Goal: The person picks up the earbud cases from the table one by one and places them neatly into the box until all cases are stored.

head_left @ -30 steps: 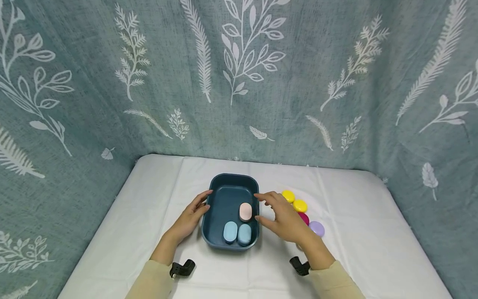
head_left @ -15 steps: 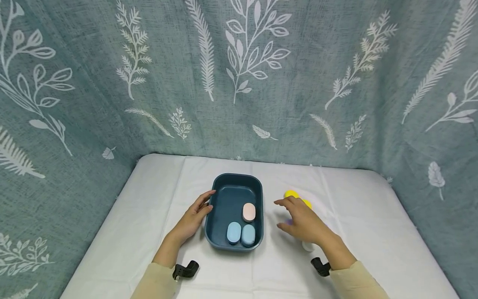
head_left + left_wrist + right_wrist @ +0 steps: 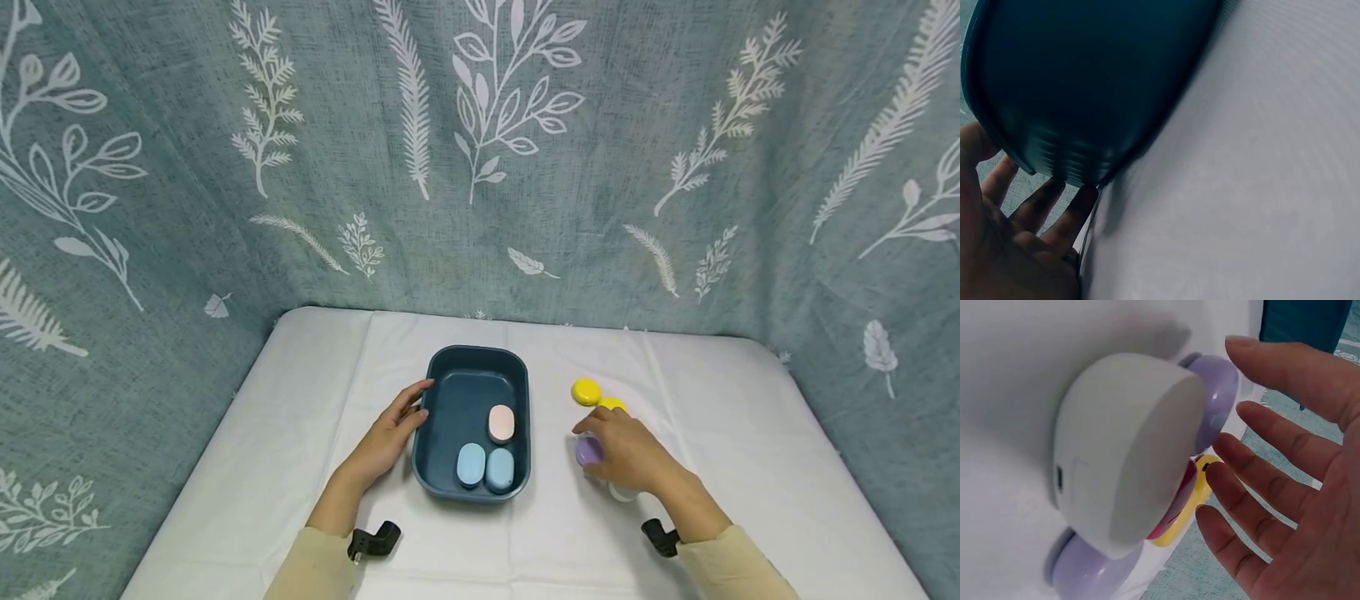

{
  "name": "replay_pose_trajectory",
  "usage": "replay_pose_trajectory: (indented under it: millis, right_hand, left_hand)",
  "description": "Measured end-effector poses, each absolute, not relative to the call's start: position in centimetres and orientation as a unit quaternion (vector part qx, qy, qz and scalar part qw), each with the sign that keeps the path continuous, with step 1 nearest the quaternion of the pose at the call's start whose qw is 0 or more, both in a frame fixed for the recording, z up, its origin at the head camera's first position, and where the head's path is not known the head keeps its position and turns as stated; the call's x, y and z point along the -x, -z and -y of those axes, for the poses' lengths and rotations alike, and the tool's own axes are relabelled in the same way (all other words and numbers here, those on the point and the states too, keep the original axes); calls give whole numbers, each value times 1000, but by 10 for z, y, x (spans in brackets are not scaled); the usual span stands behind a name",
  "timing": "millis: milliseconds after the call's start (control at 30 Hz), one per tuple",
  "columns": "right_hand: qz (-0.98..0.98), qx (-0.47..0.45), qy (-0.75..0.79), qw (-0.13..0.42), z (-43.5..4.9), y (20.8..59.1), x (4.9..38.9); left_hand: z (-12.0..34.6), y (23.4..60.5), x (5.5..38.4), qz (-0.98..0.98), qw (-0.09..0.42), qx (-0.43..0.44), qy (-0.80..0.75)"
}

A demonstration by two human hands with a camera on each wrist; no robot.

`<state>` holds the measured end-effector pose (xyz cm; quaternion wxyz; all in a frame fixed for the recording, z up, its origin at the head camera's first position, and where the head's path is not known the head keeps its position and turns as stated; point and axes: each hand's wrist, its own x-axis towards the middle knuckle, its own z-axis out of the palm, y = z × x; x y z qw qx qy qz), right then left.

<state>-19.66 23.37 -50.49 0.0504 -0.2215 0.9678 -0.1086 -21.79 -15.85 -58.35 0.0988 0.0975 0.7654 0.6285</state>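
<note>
My left hand (image 3: 386, 442) rests its fingers against the left side of a dark teal bin (image 3: 465, 387); the left wrist view shows fingertips on its outer wall. Inside the bin lie a pale pink rounded case (image 3: 501, 423) and two light blue ones, the left (image 3: 471, 464) and the right (image 3: 500, 470). My right hand (image 3: 626, 450) hovers with spread fingers over several small rounded cases, holding none. Nearest its fingertips is a lavender case (image 3: 588, 450). A white case (image 3: 1104, 437) with a small slot sits below the palm, and a magenta one (image 3: 1186, 484) is partly hidden behind it.
Two yellow cases, the far one (image 3: 586, 392) and the near one (image 3: 613, 404), lie beyond my right hand. Another lavender case (image 3: 1094, 569) shows in the right wrist view. White cloth (image 3: 315, 375) covers the table, and a patterned teal curtain (image 3: 420, 250) hangs behind.
My right hand has moved from the bin's right rim rightward over the loose cases, lowering beside the lavender one. My left hand keeps its place at the bin.
</note>
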Motion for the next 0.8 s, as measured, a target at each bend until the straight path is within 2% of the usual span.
replay_pose_trajectory:
  millis: [800]
  right_hand:
    - [-974,204,94,38,-235,513,197]
  left_hand:
    - [158,579,216,-759,104,-96,-636]
